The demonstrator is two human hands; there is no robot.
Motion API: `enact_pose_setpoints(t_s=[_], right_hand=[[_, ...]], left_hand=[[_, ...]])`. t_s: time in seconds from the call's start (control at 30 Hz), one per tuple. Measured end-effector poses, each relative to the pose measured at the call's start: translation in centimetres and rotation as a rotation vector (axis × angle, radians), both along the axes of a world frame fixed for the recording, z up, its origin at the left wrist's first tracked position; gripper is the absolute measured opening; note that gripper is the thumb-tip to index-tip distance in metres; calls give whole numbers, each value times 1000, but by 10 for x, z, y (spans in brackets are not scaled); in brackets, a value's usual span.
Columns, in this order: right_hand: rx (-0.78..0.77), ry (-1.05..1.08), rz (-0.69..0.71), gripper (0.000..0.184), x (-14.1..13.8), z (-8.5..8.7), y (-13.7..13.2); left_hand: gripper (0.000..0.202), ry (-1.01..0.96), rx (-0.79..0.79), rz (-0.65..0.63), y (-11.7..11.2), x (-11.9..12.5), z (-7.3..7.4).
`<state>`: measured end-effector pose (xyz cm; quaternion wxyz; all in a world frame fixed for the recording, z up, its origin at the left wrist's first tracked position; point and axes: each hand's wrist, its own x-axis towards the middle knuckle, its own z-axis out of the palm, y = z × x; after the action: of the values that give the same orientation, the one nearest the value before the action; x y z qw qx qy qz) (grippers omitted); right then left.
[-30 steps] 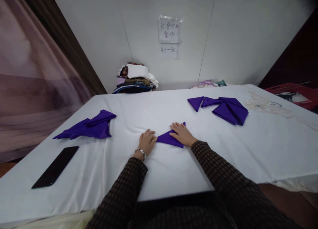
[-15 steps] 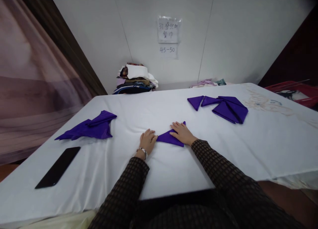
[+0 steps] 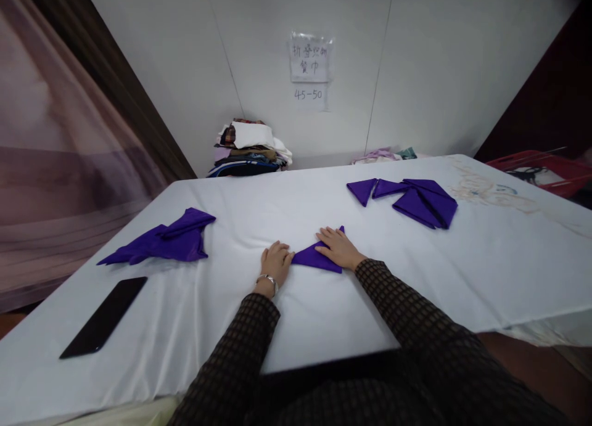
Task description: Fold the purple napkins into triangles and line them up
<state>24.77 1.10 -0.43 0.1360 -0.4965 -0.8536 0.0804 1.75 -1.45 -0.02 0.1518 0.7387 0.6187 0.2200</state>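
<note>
A purple napkin [image 3: 319, 261], folded into a triangle, lies on the white tablecloth [image 3: 333, 315] in front of me. My right hand [image 3: 338, 246] rests flat across its upper right part, fingers stretched out. At the napkin's left point, my left hand [image 3: 276, 261] lies on the cloth with its fingertips touching that corner; its fingers are extended. A loosely crumpled purple cloth [image 3: 171, 238] is on the left of the table. Further back on the right are several folded purple napkins [image 3: 428, 203], including a small triangle [image 3: 362, 190].
A long black flat object [image 3: 105, 318] lies at the table's left side. Behind the table are a stack of folded clothes [image 3: 250, 151], more pink cloth [image 3: 377, 155] and a red basket [image 3: 555, 173]. A curtain [image 3: 69, 167] hangs at left; a handwritten sign [image 3: 311, 59] is on the wall.
The view has shifted slightly. Both hands stay at the folded napkin in nearly the same pose, and the napkin has not visibly changed.
</note>
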Motion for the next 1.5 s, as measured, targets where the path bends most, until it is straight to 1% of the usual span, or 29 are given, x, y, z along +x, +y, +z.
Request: enact_pose_setpoints(t_s=[0.17,0.5,0.7,0.83,0.93,1.07,1.27,1.5], right_hand=[[-3,-2,-2,63,0,1,0],[-8,-3,-1,61,-1,1,0],[9,-15,5,60,0,0,0],[5,-25,0,60,1,0,0],[3,-32,1,61,2,-2,0],[7,-29,5,62,3,-5,1],[-3,-13,9,64,5,-6,1],[2,-19,12,64,5,-6,1]], left_hand=[[25,37,1,7,1,1,-1],[25,42,12,43,0,1,0],[21,-21,31,68,1,-2,-4],[17,-99,100,90,0,-7,-8],[11,-110,102,56,-2,-11,-10],[3,-99,53,-21,-4,-16,-8],[11,-70,-27,-59,-6,-17,-3],[18,-51,-31,-51,-7,-16,-3]])
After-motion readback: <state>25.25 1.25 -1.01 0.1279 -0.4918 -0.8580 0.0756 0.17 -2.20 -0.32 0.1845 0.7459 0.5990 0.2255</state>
